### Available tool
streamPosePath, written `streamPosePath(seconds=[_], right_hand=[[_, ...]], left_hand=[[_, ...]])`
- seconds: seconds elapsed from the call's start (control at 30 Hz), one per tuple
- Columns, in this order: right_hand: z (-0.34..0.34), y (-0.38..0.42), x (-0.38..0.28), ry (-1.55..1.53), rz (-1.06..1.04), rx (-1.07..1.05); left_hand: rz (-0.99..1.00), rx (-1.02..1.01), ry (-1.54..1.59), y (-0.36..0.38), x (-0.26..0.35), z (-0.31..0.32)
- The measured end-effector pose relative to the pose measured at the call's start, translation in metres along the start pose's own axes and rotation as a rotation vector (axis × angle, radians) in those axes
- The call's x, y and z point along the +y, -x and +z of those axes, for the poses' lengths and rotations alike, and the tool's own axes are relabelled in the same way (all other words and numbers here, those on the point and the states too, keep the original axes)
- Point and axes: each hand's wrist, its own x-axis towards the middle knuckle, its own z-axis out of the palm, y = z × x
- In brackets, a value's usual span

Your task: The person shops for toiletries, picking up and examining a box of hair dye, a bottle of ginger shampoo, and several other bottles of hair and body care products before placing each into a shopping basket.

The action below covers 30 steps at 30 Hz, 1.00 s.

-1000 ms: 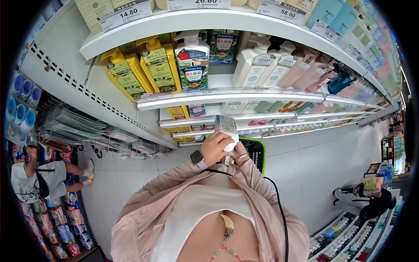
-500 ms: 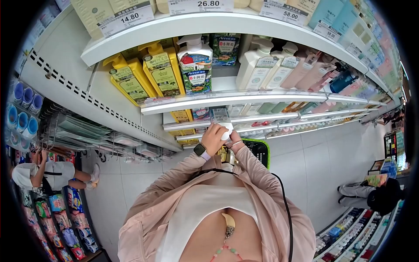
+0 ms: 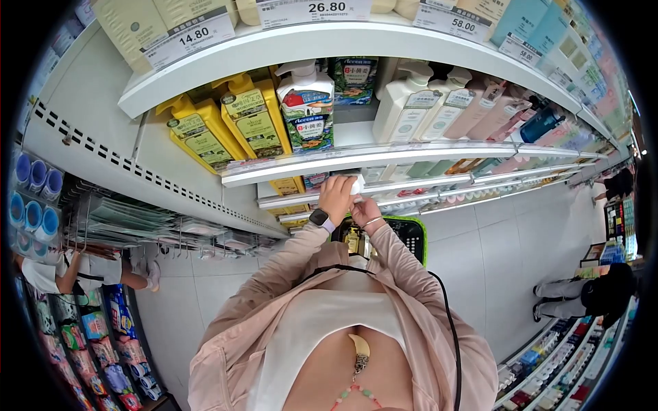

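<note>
My left hand (image 3: 336, 197), with a watch at the wrist, is closed around a bottle whose white part (image 3: 357, 183) shows above the fingers. Most of the bottle is hidden by this hand. My right hand (image 3: 365, 211) is closed against its lower end, fingers bent together. Both hands are just in front of the lower shelves. Above them, a white pump bottle (image 3: 306, 113) with a colourful label stands beside yellow pump bottles (image 3: 255, 118).
A black basket with a green rim (image 3: 423, 240) is below my hands, with goods inside. White shelf edges (image 3: 329, 159) run across in front. One person (image 3: 68, 274) is at the left, another (image 3: 589, 294) at the right. A black cable (image 3: 449, 322) hangs beside my body.
The bottle has turned in my hands: its white part now points up towards the shelf, and its labelled body is no longer visible. My left hand has risen slightly.
</note>
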Motion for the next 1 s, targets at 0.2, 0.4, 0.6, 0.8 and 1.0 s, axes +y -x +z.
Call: streamPosePath(seconds=[0.2,0.4,0.6,0.8,1.0], right_hand=[[0.041,0.041,0.010,0.180,-0.057,-0.064],[-0.002,0.053,0.008,0.323,0.108,0.031],[-0.016,0.066,-0.001,0.336,0.086,0.051],[-0.021,0.079,-0.009,0.291,0.058,0.050],[-0.029,0.085,-0.011,0.291,0.034,0.154]], left_hand=[[-0.158,-0.127,-0.279,-0.034,-0.012,0.013],[-0.121,-0.133,-0.140,-0.052,-0.028,0.018],[-0.160,-0.016,-0.067,-0.053,-0.073,0.053],[0.029,0.052,-0.140,-0.054,-0.076,0.043],[0.060,0.030,-0.154,-0.054,-0.064,0.029]])
